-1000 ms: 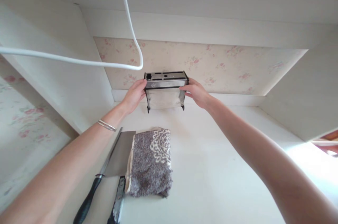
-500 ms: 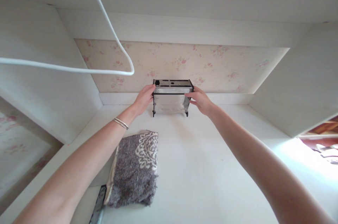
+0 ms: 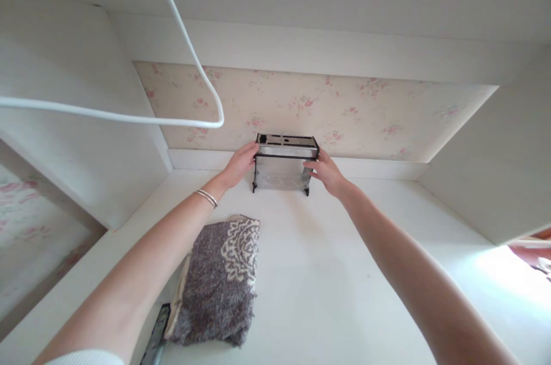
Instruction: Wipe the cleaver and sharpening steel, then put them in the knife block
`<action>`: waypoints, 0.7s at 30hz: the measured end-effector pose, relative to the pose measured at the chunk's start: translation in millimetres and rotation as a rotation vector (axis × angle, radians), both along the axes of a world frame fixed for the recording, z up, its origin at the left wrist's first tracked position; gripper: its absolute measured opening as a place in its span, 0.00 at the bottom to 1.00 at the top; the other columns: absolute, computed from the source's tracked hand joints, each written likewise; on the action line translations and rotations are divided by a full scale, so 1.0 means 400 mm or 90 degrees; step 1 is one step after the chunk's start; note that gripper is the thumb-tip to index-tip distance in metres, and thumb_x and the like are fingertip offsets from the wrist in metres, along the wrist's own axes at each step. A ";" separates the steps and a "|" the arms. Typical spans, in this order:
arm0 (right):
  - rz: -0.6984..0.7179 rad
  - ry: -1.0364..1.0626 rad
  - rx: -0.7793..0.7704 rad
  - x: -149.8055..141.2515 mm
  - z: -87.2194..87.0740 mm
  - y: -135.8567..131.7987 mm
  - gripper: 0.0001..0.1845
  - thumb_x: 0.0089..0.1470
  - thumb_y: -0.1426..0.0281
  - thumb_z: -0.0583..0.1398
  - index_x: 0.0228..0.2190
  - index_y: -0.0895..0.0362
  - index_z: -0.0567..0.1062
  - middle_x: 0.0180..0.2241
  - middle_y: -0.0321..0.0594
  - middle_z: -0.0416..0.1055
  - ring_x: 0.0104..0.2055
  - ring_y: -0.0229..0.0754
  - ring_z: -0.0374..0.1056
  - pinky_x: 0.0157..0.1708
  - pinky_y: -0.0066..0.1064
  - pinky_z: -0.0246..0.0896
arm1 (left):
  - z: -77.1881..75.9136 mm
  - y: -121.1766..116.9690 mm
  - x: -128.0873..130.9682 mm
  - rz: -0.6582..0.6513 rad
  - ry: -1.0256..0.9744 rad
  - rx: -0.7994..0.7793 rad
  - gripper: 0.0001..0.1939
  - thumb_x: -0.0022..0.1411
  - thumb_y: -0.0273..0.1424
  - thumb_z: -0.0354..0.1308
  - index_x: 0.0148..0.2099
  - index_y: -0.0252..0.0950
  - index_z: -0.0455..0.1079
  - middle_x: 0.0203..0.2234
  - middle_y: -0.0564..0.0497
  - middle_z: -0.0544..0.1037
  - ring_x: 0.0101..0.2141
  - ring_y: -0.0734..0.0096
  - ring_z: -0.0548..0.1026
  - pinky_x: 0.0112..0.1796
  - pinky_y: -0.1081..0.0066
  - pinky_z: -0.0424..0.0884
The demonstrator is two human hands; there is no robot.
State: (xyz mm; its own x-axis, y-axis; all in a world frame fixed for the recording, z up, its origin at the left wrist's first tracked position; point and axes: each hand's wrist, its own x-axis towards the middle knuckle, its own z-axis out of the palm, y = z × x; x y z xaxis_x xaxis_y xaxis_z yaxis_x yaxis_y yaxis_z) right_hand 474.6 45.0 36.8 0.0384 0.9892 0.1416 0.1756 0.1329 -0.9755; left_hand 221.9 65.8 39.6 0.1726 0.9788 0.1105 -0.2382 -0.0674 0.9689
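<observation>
At the back of a white shelf surface (image 3: 336, 250) stands a small silver box (image 3: 282, 173) with black edges, a slotted top, a see-through-looking front and short black feet. My left hand (image 3: 241, 164) is closed on its left side, the thumb near the top corner. On the right side, my right hand (image 3: 327, 171) grips it with fingers around the front edge. What the box is for cannot be made out. Nearer to me, left of the middle, lies a folded grey-brown towel (image 3: 219, 290) with a white lace-like pattern.
A white cable (image 3: 185, 122) hangs bent across the upper left. Behind the box is floral wallpaper (image 3: 353, 104), with a white overhang (image 3: 301, 43) above and white panels on both sides. A dark-edged strip (image 3: 155, 330) lies beside the towel.
The view has shifted slightly, so the scene sits a little differently. Both hands keep their hold on the silver box, which stays against the back wall.
</observation>
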 end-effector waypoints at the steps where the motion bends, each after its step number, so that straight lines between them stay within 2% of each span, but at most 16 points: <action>1: -0.003 -0.027 0.008 0.003 -0.005 -0.001 0.32 0.41 0.68 0.61 0.51 0.46 0.64 0.51 0.38 0.68 0.50 0.49 0.65 0.48 0.48 0.61 | 0.001 -0.001 -0.005 0.005 0.015 -0.012 0.25 0.53 0.44 0.62 0.52 0.43 0.68 0.54 0.46 0.70 0.54 0.60 0.66 0.53 0.62 0.58; 4: -0.076 -0.169 0.067 0.009 -0.032 -0.023 0.35 0.43 0.68 0.60 0.55 0.50 0.61 0.54 0.44 0.64 0.55 0.52 0.61 0.52 0.49 0.57 | 0.011 -0.017 -0.030 0.061 0.073 -0.041 0.23 0.53 0.43 0.62 0.49 0.40 0.69 0.55 0.41 0.67 0.53 0.56 0.66 0.52 0.58 0.59; 6: -0.127 -0.300 0.155 0.005 -0.055 -0.061 0.33 0.45 0.69 0.59 0.55 0.55 0.62 0.56 0.49 0.60 0.58 0.53 0.57 0.55 0.48 0.54 | 0.020 -0.044 -0.058 0.104 0.092 -0.034 0.20 0.51 0.39 0.64 0.47 0.38 0.71 0.52 0.40 0.70 0.50 0.56 0.68 0.50 0.60 0.61; 8: -0.117 -0.419 0.257 -0.014 -0.077 -0.120 0.29 0.48 0.71 0.57 0.54 0.58 0.63 0.57 0.51 0.58 0.59 0.52 0.54 0.58 0.47 0.50 | 0.031 -0.092 -0.095 0.137 0.120 0.009 0.18 0.50 0.36 0.64 0.44 0.37 0.72 0.45 0.43 0.73 0.46 0.59 0.70 0.47 0.63 0.63; 10: -0.023 -0.512 0.332 -0.048 -0.097 -0.195 0.27 0.51 0.74 0.54 0.54 0.57 0.63 0.56 0.50 0.59 0.59 0.49 0.54 0.58 0.44 0.50 | 0.043 -0.163 -0.138 0.168 0.192 0.068 0.16 0.51 0.36 0.64 0.42 0.37 0.73 0.39 0.46 0.75 0.39 0.62 0.72 0.42 0.66 0.65; 13: 0.248 -0.636 0.400 -0.122 -0.127 -0.310 0.28 0.52 0.79 0.51 0.55 0.53 0.63 0.57 0.44 0.61 0.60 0.44 0.54 0.58 0.40 0.51 | 0.059 -0.307 -0.200 0.174 0.333 0.085 0.15 0.55 0.40 0.60 0.42 0.38 0.72 0.33 0.49 0.75 0.33 0.64 0.73 0.38 0.67 0.67; 16: 0.458 -0.699 0.487 -0.201 -0.162 -0.386 0.29 0.51 0.78 0.53 0.56 0.50 0.63 0.61 0.39 0.56 0.63 0.44 0.48 0.61 0.41 0.43 | 0.061 -0.465 -0.255 0.131 0.440 0.074 0.16 0.60 0.42 0.55 0.45 0.39 0.70 0.31 0.51 0.74 0.32 0.66 0.72 0.37 0.69 0.66; 18: 0.525 -0.713 0.536 -0.245 -0.187 -0.406 0.30 0.51 0.74 0.54 0.56 0.51 0.62 0.62 0.40 0.53 0.65 0.47 0.45 0.63 0.45 0.36 | 0.047 -0.561 -0.290 0.095 0.479 0.029 0.16 0.61 0.44 0.54 0.46 0.40 0.68 0.31 0.52 0.73 0.32 0.67 0.72 0.36 0.70 0.67; 21: 0.536 -0.720 0.564 -0.290 -0.220 -0.401 0.29 0.52 0.71 0.54 0.57 0.53 0.61 0.62 0.43 0.55 0.64 0.50 0.46 0.62 0.49 0.32 | -0.001 -0.677 -0.342 0.131 0.508 -0.033 0.17 0.61 0.46 0.52 0.47 0.41 0.67 0.32 0.52 0.73 0.32 0.67 0.72 0.35 0.72 0.69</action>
State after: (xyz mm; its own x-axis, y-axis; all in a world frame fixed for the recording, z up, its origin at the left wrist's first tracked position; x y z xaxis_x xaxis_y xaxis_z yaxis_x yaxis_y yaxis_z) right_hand 358.5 -115.4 -51.2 -0.9350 0.2819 0.2151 0.2906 0.9568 0.0097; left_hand 85.2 -204.8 39.3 -0.0032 0.9999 -0.0151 0.5354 0.0145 0.8445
